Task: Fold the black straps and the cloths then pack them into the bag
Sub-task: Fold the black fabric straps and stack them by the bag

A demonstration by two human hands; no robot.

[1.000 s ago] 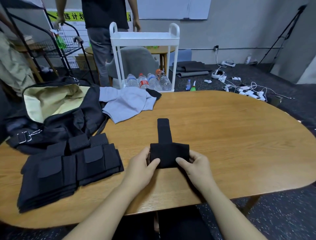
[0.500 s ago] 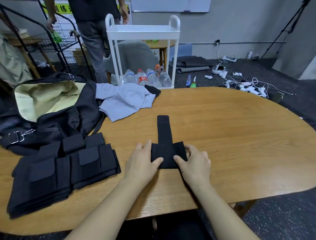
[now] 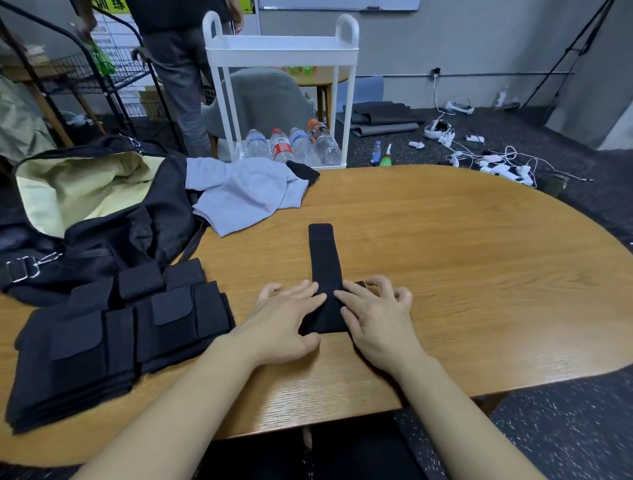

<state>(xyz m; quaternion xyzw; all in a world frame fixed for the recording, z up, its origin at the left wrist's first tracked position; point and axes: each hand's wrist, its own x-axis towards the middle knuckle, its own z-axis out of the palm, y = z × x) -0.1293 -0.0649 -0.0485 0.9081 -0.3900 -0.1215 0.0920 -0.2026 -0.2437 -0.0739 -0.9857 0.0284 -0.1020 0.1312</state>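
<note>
Strap (image 3: 324,260) lies on counter (image 3: 462,267), long axis 12-to-6 o'clock. Left hand (image 3: 286,323) and right hand (image 3: 375,320) press its near fold, fingers spread flat.

Matt cloth strap (image 3: 325,263), wood-grain table (image 3: 462,274)

Office room: whiteboard (image 3: 339,4), tripod (image 3: 568,51).

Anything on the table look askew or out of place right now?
Mostly tidy. The grey cloth lies crumpled and unfolded beside the open bag, with a black piece poking out from under its far edge. The stack of folded straps is fanned rather than squared. Nothing looks spilled or damaged.
</note>
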